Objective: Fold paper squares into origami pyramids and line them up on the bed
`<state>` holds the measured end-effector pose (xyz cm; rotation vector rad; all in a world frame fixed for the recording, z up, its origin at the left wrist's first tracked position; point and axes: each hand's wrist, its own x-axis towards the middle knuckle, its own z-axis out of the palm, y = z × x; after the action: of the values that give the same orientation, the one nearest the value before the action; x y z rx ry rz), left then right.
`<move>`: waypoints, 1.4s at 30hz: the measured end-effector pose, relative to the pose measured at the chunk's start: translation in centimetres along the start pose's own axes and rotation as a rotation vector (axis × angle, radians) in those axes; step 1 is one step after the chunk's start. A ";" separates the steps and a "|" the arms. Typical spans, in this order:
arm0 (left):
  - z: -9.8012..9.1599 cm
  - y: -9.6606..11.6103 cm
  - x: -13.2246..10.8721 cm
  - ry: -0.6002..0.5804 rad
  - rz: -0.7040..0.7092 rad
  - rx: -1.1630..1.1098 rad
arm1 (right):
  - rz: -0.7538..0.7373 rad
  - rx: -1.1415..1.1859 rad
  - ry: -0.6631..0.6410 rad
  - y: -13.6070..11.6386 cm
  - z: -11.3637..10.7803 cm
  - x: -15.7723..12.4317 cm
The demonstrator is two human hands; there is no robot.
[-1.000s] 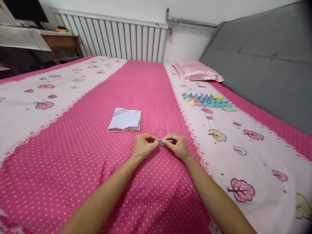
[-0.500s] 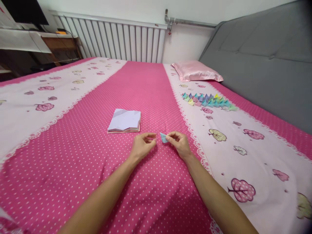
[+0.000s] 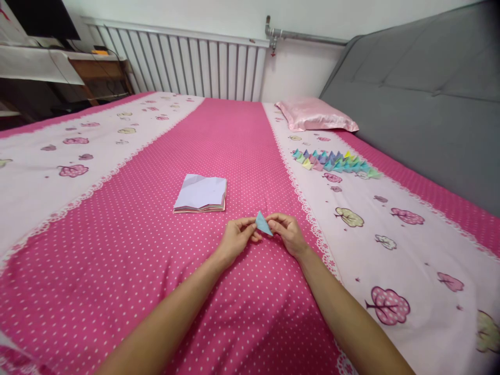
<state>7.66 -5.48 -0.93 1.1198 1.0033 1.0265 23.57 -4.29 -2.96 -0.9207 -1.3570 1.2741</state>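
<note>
A small light-blue folded paper (image 3: pixel 263 224), pointed at its ends, is held between my two hands just over the pink dotted bedspread (image 3: pixel 219 140). My left hand (image 3: pixel 238 237) pinches its left edge between thumb and fingers. On the other side, my right hand (image 3: pixel 287 232) is closed with thumb and forefinger at the paper's right edge. Beyond my left hand lies a stack of square paper sheets (image 3: pixel 201 191), a pale lilac one on top. Several folded paper pieces (image 3: pixel 336 161) in blue, green, yellow, pink and purple stand in rows farther off to the right.
A pink satin pillow (image 3: pixel 314 114) rests at the far right, by a grey padded headboard (image 3: pixel 422 99). Past the bed's far edge is a white radiator (image 3: pixel 195 65). A desk (image 3: pixel 94 70) with a dark monitor (image 3: pixel 42 18) stands at the far left.
My left hand has moved right and closed on the blue folded paper, which was in my right hand alone. The paper has turned and now shows a broader face.
</note>
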 end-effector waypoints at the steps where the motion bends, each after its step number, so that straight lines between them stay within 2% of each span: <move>1: 0.0 0.0 0.0 -0.008 0.002 -0.008 | 0.008 0.007 -0.001 0.0 0.0 0.0; 8: -0.1 -0.2 0.0 -0.043 0.026 -0.033 | 0.037 0.081 -0.038 0.1 0.0 0.1; 13: -0.1 -0.3 0.1 -0.059 0.040 0.019 | 0.029 0.040 -0.036 0.5 0.1 0.2; 17: 0.0 -0.8 0.2 -0.045 0.081 0.117 | -0.041 -0.064 -0.065 0.8 0.4 0.2; 21: 0.2 -1.1 0.1 -0.017 0.078 0.132 | -0.190 -0.216 -0.057 0.6 0.5 0.3; 23: 0.3 -1.0 -0.1 -0.025 0.062 0.105 | -0.237 -0.297 -0.028 0.4 0.5 0.2; 29: 0.9 -1.1 -0.6 -0.193 0.060 -0.035 | -0.289 -0.445 0.104 0.2 0.7 -0.1; 32: 1.1 -1.5 -0.4 -0.140 -0.001 -0.119 | -0.325 -0.487 0.121 0.2 0.9 -0.3; 35: 1.2 -1.5 -0.4 -0.047 -0.069 -0.179 | -0.350 -0.526 0.084 -0.1 1.0 -0.5; 42: 0.6 -0.1 -0.6 -0.078 -0.076 -0.426 | -0.402 -0.514 -0.080 -0.9 1.0 -0.6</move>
<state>8.14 -6.26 -0.89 0.7588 0.7145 1.0650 22.83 -5.17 -2.05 -0.8787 -1.8694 0.6702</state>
